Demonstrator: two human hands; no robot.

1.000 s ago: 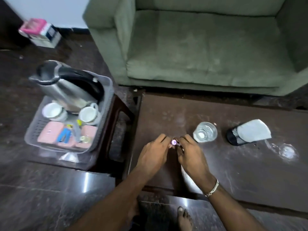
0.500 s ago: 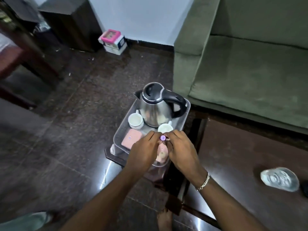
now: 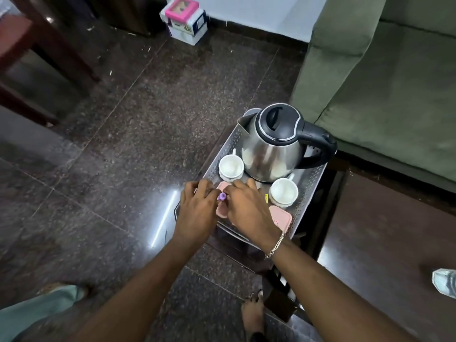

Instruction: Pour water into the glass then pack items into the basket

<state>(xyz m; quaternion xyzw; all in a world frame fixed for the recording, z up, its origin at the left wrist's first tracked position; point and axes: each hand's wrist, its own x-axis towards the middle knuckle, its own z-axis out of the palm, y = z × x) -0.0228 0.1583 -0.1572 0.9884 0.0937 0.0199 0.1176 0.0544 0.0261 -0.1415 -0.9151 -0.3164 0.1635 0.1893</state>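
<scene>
A grey perforated basket [image 3: 309, 183] sits on a low dark stool and holds a steel kettle [image 3: 271, 146] with a black lid and handle, two white cups [image 3: 231, 167] [image 3: 283, 191] and pink flat boxes [image 3: 281, 216]. My left hand [image 3: 196, 211] and my right hand [image 3: 249, 208] hover over the basket's near left corner, pinching a small purple item [image 3: 222, 196] between their fingertips. At the right edge of the frame a glass [image 3: 445, 282] rests on the dark table.
A green sofa [image 3: 385, 77] stands behind the basket. The dark coffee table [image 3: 385, 243] lies to the right. A pink and white box [image 3: 183, 19] is on the floor by the wall. Wooden furniture legs [image 3: 49, 53] are at the far left. My bare foot [image 3: 253, 314] is below.
My view swung left from the coffee table to the basket. Both hands carried the small purple item from the table beside the glass over to the basket's near left corner.
</scene>
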